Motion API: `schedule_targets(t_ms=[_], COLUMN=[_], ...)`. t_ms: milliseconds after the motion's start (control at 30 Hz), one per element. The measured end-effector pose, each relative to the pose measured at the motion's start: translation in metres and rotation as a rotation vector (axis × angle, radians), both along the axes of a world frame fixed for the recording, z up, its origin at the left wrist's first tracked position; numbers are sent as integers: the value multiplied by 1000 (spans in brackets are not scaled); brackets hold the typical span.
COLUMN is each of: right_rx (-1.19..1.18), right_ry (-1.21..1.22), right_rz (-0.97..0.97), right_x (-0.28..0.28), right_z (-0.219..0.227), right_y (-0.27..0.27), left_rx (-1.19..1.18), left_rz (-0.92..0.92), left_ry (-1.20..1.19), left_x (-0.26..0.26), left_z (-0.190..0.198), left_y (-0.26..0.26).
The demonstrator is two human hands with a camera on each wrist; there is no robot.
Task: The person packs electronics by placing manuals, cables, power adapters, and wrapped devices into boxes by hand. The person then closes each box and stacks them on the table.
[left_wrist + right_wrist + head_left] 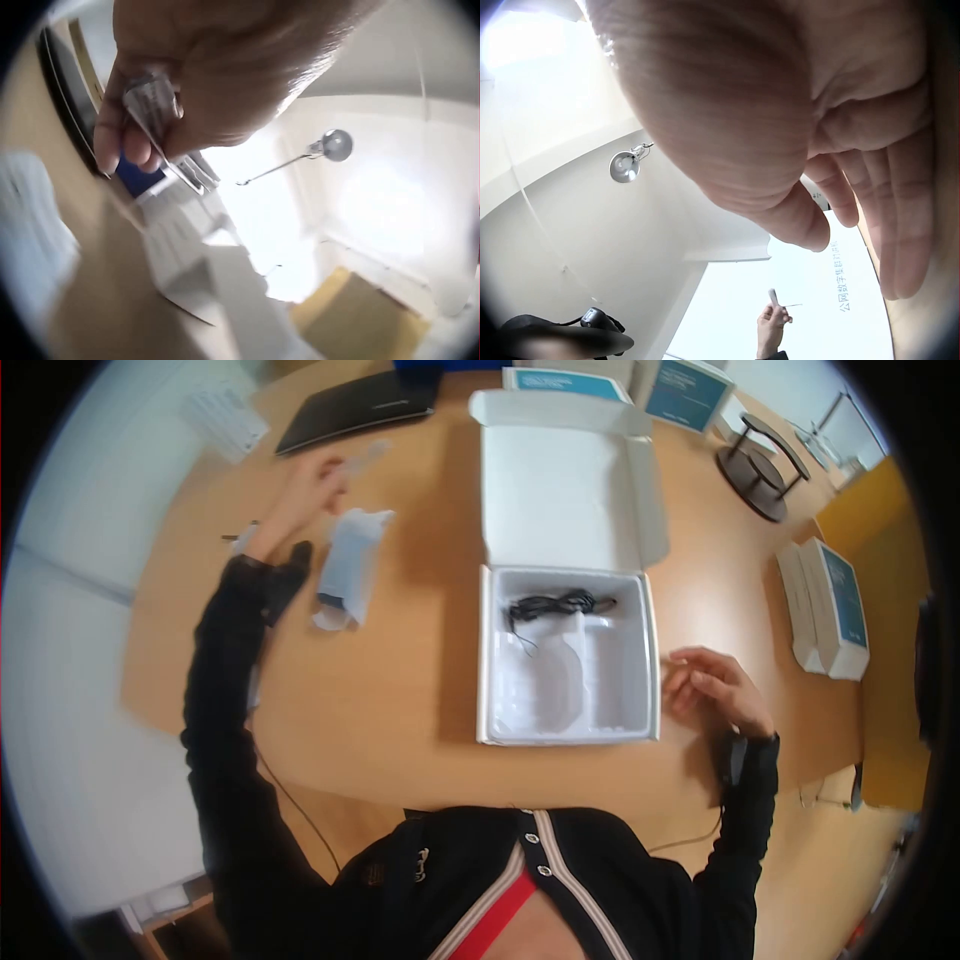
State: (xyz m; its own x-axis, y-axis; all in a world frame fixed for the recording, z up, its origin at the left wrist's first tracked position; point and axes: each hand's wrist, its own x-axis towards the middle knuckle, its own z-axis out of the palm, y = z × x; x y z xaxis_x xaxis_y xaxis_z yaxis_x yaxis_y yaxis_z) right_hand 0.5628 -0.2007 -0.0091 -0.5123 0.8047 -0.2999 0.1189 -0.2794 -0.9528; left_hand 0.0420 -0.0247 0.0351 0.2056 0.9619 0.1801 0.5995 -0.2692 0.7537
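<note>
My left hand (312, 488) is raised over the far left of the table, pinching a small, flat, see-through piece (154, 105) that looks like plastic with a shiny edge; its exact kind I cannot tell. Just below that hand lies a device in a pale plastic bag (350, 565), a dark end showing at the bottom. My right hand (712, 685) rests on the table with loosely bent fingers, beside the right wall of an open white box (486, 660). A coiled black cable (555, 606) lies at the back of the box's moulded white tray (610, 670).
The box lid (565, 490) stands folded back. A black laptop (360, 408) is at the far left. White-and-teal boxes (840, 605) stand at the right, others (685, 395) at the back. A dark round stand (760, 475) sits far right, near a yellow panel (890, 650).
</note>
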Motion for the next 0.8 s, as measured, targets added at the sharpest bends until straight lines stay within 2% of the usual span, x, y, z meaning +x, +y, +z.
schedule_targets(t_ms=[67,133,167,200,267,333,500,533,600,633,667,800], right_rx=[-11,-21,-12,-1,-20,-2,-1,-14,-54,-36,-14,-19], right_ry=[-44,-23,-43,-60,-61,-69,-97,-97,-116,-114,-111,-105], right_rz=[-16,-2,-17,-29,-9,-37,-47,-37,-77,-58,-37,-28], right_x=[-4,-2,-3,-5,-4,-2,-1,1,4,3,3,3], right_z=[8,6,8,8,6,3,1,1,0,0,0,1], right_y=[-3,-4,-5,-5,-3,-5,-6,-6,-11,-11,-10,-10], left_rx=[14,223,311,433,456,295,304,304,452,331,291,352], left_rz=[-88,-178,-306,-354,-526,-602,-642,-657,-730,-732,-718,-690], left_ry=[-16,73,104,200,255,300,487,481,410,540,589,620], left_x=[47,102,118,136,164,188,220,219,218,219,220,215], left_z=[24,42,37,34,18,10,-12,-21,-40,-20,-19,-16], left_y=[-35,-83,-92,-105,-117,-122,-103,-99,-93,-99,-98,-109])
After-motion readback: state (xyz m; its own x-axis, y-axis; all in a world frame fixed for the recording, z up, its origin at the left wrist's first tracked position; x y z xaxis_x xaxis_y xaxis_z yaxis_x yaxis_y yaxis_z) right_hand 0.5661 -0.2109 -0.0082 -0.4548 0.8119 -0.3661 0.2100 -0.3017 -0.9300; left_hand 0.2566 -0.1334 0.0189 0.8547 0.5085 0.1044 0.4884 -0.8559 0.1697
